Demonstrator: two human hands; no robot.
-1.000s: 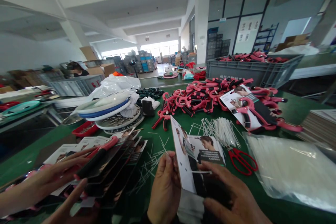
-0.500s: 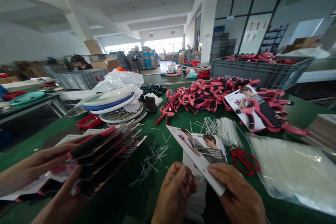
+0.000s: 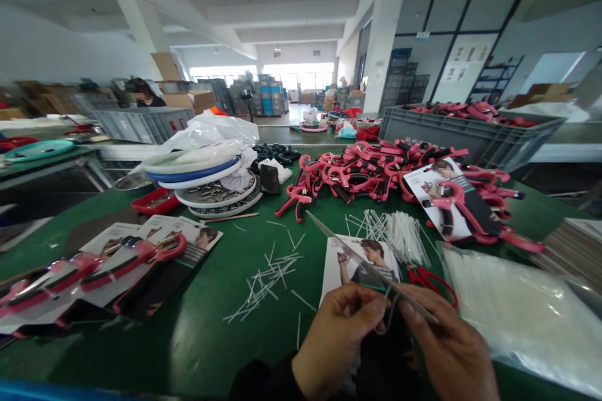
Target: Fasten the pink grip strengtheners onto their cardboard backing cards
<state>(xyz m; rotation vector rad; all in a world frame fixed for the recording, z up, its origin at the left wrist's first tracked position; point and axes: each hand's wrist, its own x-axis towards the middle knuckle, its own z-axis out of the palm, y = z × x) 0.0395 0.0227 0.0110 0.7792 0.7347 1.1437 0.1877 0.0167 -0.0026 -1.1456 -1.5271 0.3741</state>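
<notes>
My left hand [image 3: 345,332] is closed, pinching a thin white cable tie [image 3: 388,319] that loops at the card's edge. My right hand [image 3: 446,344] grips a printed card [image 3: 360,257], seen nearly edge-on. Another printed card [image 3: 335,266] lies behind it on the green table [image 3: 197,326]. Loose white ties [image 3: 268,282] are scattered left of my hands, and a bundle of ties [image 3: 407,235] lies beyond them. Red-handled scissors [image 3: 439,285] rest just past my right hand. At the left, pink-and-black clamps [image 3: 126,263] lie on overlapping cards.
A pile of pink clamps [image 3: 362,166] spreads across the back, with one on a card at the right. Behind it stands a grey crate [image 3: 437,138]. Stacked plates [image 3: 197,185], a red tray [image 3: 157,202] and a clear bag [image 3: 522,307] surround the work area. A person [image 3: 143,94] is far left.
Another person's hands have left the carded clamps at the left, which now lie flat. My hands have moved right and closer together, and the held card has turned edge-on.
</notes>
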